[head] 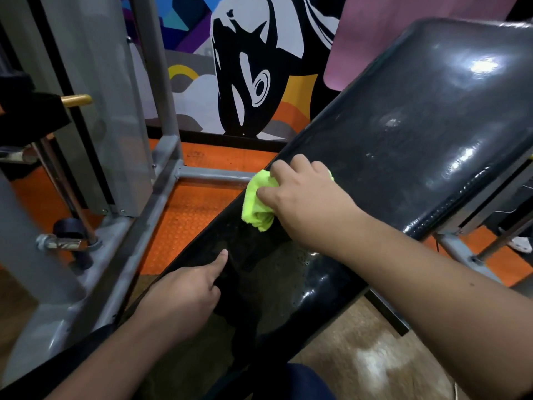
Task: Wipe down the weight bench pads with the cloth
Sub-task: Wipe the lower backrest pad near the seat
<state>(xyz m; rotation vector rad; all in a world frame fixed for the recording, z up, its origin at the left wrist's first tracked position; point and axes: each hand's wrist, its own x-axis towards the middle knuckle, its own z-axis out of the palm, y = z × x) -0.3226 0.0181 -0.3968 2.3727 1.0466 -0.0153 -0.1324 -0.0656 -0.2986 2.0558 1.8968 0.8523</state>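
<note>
Head view: right hand [302, 197] grips cloth [256, 203] — on pad [418, 125].

A grey metal machine frame [161, 194] is seen on orange studded rubber flooring [187, 215], backed by a colourful painted wall mural [245, 67].

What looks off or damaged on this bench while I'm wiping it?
Nothing looks broken or spilled. The back pad shows dull smudges on its glossy surface, and the seat pad carries fine droplets or specks near the left hand. The right hand holds the bunched yellow cloth at the pads' left edge.
</note>
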